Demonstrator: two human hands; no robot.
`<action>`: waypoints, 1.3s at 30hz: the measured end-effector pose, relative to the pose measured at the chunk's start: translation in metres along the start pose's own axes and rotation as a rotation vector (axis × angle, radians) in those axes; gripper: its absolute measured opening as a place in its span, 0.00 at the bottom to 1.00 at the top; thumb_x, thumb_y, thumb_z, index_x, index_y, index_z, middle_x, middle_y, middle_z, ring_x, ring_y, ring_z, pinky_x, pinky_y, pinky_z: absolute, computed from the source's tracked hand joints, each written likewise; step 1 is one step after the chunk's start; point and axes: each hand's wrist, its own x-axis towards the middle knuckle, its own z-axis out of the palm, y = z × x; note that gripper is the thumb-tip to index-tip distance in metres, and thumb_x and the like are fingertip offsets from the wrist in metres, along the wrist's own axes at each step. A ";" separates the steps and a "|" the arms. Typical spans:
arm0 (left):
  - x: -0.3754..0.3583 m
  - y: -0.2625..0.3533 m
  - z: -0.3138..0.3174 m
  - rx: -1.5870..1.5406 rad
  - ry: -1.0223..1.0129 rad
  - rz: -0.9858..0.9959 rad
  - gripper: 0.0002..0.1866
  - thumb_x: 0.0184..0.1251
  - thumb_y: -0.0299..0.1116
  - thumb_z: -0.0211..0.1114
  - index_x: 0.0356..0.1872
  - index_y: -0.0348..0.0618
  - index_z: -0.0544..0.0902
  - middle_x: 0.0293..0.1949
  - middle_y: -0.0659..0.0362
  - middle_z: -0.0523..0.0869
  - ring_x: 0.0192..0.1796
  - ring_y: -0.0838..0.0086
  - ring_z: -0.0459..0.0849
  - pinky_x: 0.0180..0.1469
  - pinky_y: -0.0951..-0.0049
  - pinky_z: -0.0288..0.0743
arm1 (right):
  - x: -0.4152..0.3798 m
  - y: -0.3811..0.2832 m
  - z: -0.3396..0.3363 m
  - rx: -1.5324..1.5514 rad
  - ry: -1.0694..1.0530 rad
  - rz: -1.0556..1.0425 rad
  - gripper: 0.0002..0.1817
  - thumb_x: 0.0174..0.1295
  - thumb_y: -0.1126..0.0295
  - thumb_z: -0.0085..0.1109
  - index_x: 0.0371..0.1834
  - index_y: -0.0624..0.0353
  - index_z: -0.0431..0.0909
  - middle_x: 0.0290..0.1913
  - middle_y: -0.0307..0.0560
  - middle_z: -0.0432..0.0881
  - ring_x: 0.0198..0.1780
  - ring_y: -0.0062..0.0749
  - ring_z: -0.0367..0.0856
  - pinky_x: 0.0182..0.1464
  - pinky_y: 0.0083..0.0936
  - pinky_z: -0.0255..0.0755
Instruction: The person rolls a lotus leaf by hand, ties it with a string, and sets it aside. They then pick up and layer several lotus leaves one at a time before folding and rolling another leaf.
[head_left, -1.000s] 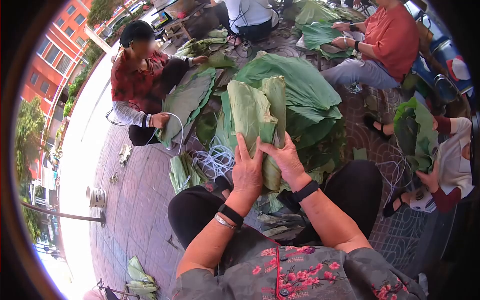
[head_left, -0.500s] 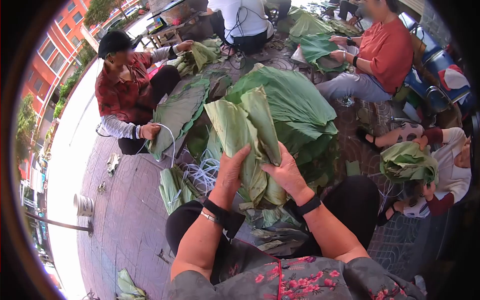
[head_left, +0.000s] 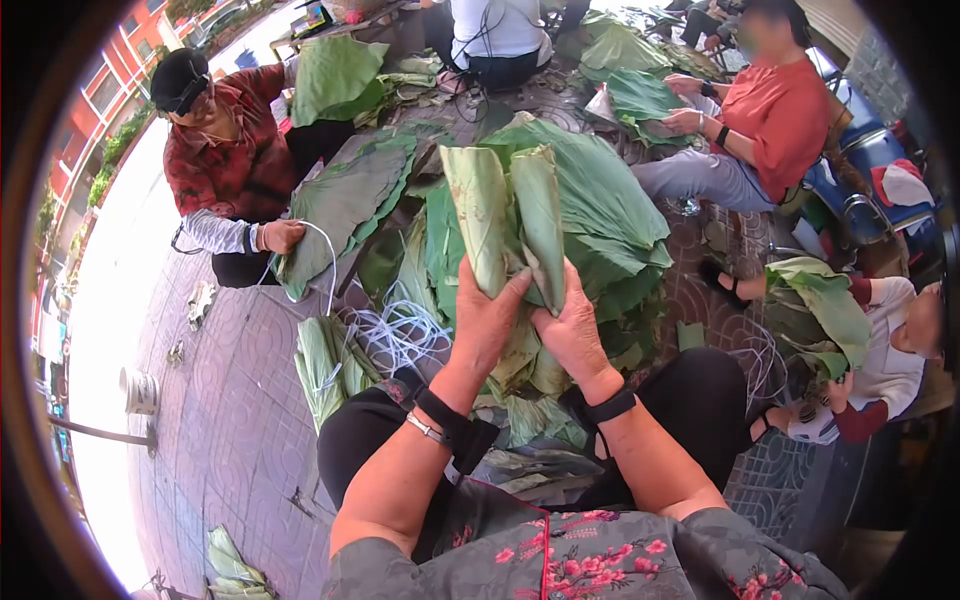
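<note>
My left hand point(head_left: 487, 318) and my right hand point(head_left: 568, 325) are closed around a bundle of large green leaves point(head_left: 478, 205), held up in front of me. The bundle's upper part stands as two rolled sides with a gap between them. My thumbs are close together at its middle. Behind it lies a broad pile of big green leaves point(head_left: 600, 200). Tied leaf bundles point(head_left: 325, 375) and a tangle of white strings point(head_left: 400, 335) lie to the left of my hands. More folded leaves point(head_left: 540, 420) are below them, between my knees.
At the left a person in red point(head_left: 225, 150) holds a leaf and a white string. Another in a red top point(head_left: 780, 110) handles leaves at the upper right. A co-worker at the right holds a leaf bundle point(head_left: 820, 315). A white bucket point(head_left: 138, 390) stands far left.
My hands have drawn closer together, and the bundle's two sides have become narrower and more upright. The person at the left has raised a leaf. The right co-worker's lower hand has moved down and left.
</note>
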 end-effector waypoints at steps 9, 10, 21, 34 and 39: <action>0.006 -0.025 -0.008 -0.001 0.122 0.002 0.22 0.68 0.20 0.60 0.63 0.40 0.70 0.54 0.56 0.83 0.52 0.70 0.84 0.54 0.69 0.81 | -0.011 -0.008 0.009 -0.434 -0.091 -0.347 0.49 0.48 0.87 0.53 0.79 0.66 0.46 0.70 0.72 0.65 0.71 0.61 0.67 0.70 0.39 0.65; 0.003 -0.024 -0.007 0.006 0.126 -0.010 0.23 0.68 0.21 0.60 0.64 0.40 0.70 0.54 0.55 0.82 0.52 0.70 0.84 0.54 0.69 0.80 | -0.011 -0.009 0.009 -0.458 -0.094 -0.362 0.49 0.47 0.87 0.52 0.79 0.65 0.46 0.70 0.71 0.66 0.72 0.61 0.66 0.70 0.39 0.65; -0.006 0.012 0.002 -0.108 -0.055 -0.050 0.25 0.74 0.31 0.60 0.68 0.38 0.66 0.59 0.55 0.79 0.59 0.72 0.79 0.61 0.71 0.74 | -0.004 -0.011 0.005 -0.280 -0.046 -0.216 0.49 0.48 0.87 0.51 0.80 0.62 0.47 0.70 0.69 0.67 0.71 0.60 0.68 0.71 0.38 0.65; -0.004 0.015 -0.014 -0.148 -0.141 -0.124 0.26 0.76 0.32 0.51 0.72 0.41 0.61 0.65 0.52 0.75 0.65 0.68 0.75 0.67 0.68 0.69 | -0.009 -0.028 0.008 -0.527 -0.235 -0.398 0.48 0.51 0.82 0.55 0.77 0.76 0.41 0.74 0.84 0.45 0.76 0.76 0.48 0.76 0.49 0.52; -0.001 0.015 -0.008 -0.172 -0.115 -0.118 0.29 0.77 0.42 0.55 0.73 0.43 0.61 0.63 0.54 0.76 0.63 0.68 0.76 0.66 0.68 0.70 | -0.007 -0.027 0.010 -0.630 -0.254 -0.387 0.47 0.54 0.79 0.56 0.77 0.75 0.42 0.74 0.84 0.45 0.75 0.78 0.49 0.76 0.51 0.53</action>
